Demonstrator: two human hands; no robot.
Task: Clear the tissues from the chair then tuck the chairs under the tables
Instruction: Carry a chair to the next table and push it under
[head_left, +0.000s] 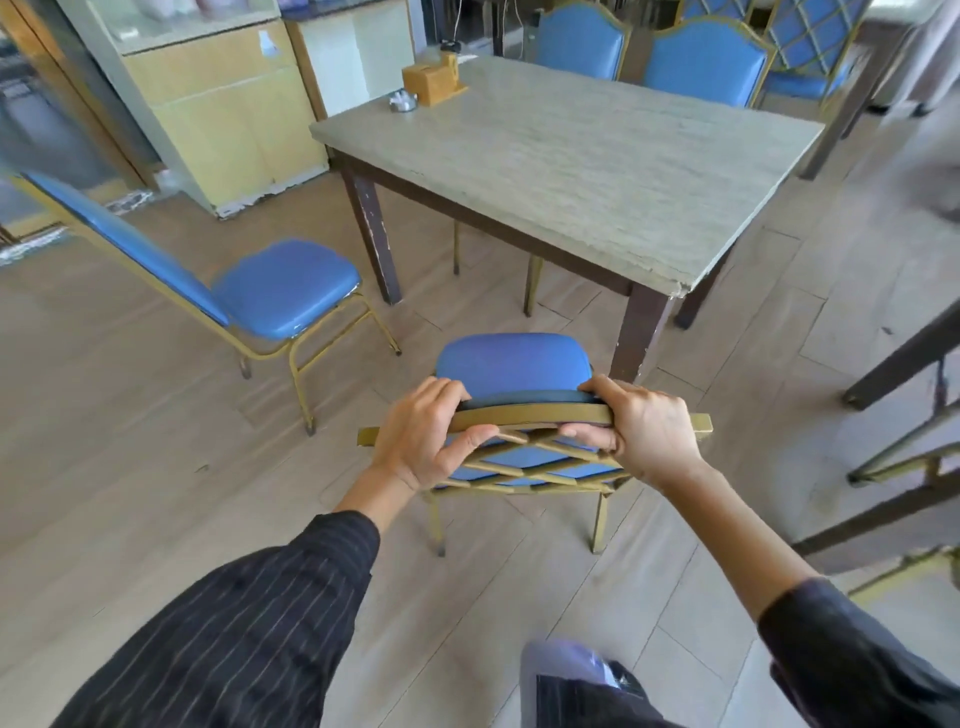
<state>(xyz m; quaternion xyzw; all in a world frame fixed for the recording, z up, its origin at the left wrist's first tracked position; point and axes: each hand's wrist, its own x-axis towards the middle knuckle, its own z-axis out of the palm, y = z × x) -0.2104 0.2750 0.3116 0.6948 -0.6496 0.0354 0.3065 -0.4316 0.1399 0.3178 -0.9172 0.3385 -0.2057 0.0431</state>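
held chair (511, 364) before table (597, 156); second chair (280, 286) left.

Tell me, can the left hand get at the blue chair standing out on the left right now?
Probably not yet. The left hand grips the top rail of the near chair. The left chair stands apart across bare floor, so nothing blocks it once freed.

Pale plank floor (156, 467), yellow cabinet (223, 119)
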